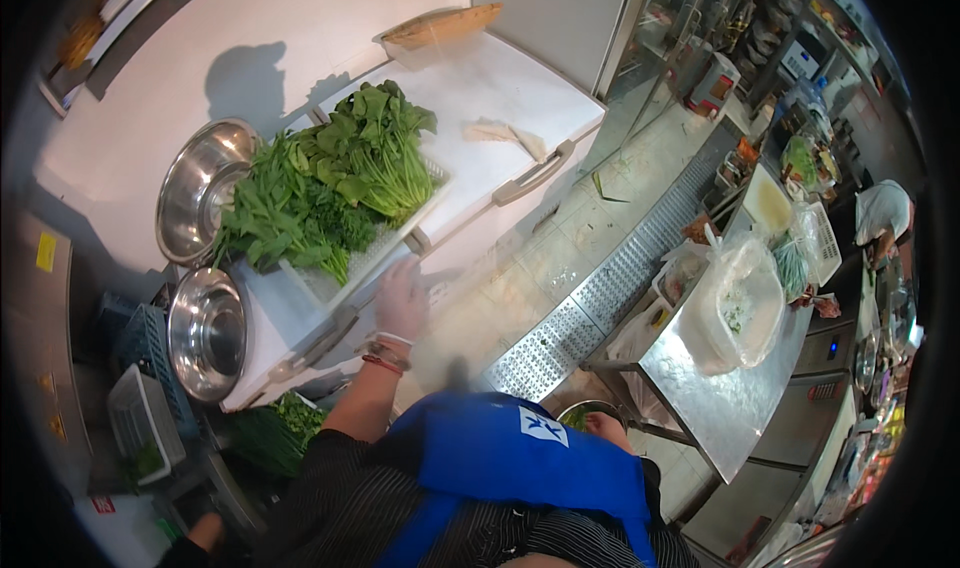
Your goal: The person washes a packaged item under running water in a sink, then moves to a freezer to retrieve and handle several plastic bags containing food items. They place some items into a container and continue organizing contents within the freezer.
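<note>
My left hand (403,298), blurred and in what looks like a thin clear glove, is by the front edge of a white plastic basket (367,268). Nothing shows in its loosely spread fingers. Bunches of leafy greens fill the basket: broad-leaved spinach-like stems (375,148) at the right and narrower leaves (277,200) at the left. The basket rests on a white chest freezer top (487,88). Low at my right side, my right hand (601,423) grips the rim of a metal bowl (581,405) with some greens inside; my blue apron (480,448) partly hides it.
Two steel basins (199,193) (208,335) stand left of the greens. A cloth (510,133) and a wooden board (442,26) lie on the freezer. To the right are a metal drain grate (555,350) and a steel table (720,410) with a plastic-lined tub (739,313).
</note>
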### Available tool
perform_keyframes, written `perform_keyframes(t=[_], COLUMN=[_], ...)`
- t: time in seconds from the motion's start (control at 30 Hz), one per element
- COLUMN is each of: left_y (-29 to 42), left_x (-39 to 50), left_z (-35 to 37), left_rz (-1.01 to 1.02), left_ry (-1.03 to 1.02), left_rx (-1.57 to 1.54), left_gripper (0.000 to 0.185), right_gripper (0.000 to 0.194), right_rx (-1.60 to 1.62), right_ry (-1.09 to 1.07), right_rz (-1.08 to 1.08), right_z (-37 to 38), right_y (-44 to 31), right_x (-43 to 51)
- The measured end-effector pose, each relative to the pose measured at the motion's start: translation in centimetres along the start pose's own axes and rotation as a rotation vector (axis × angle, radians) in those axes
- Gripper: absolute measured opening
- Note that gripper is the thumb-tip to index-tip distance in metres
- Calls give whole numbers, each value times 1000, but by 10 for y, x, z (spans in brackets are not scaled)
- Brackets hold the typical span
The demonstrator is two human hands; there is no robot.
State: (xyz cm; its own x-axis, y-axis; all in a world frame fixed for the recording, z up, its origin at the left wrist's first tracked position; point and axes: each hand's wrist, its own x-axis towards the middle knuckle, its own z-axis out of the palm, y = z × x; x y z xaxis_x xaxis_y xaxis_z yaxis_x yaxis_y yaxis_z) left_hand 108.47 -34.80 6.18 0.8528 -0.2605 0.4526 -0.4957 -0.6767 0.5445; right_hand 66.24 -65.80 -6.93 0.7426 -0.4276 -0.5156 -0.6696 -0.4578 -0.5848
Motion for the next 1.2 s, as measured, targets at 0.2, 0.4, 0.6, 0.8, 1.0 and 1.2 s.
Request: perform_keyframes(t=[0.2,0.4,0.6,0.8,1.0,1.2], left_y=[-47,-104,-111,-76,-3,103], left_x=[103,79,33,28,139,223], left_z=[-23,-14,-70,-59,-30,72], left_rz=[-101,-305,-304,-618,-633,-235], left_ry=[-558,-712,-708,-652,-986,-764], left_rx=[408,408,575,469,1010,236], left_gripper=[28,27,30,42,36,36], right_gripper=[30,33,33,26,25,36], right_rx=[46,-71,-72,-174,-120,-275], right_ry=[55,-72,-59,6,287,867], right_rz=[4,116,119,-136,-217,-426], right_z=[4,-3,-18,-79,-197,-290], right_y=[-80,-69,-47,-71,-125,-126], right_x=[75,95,144,232,294,302])
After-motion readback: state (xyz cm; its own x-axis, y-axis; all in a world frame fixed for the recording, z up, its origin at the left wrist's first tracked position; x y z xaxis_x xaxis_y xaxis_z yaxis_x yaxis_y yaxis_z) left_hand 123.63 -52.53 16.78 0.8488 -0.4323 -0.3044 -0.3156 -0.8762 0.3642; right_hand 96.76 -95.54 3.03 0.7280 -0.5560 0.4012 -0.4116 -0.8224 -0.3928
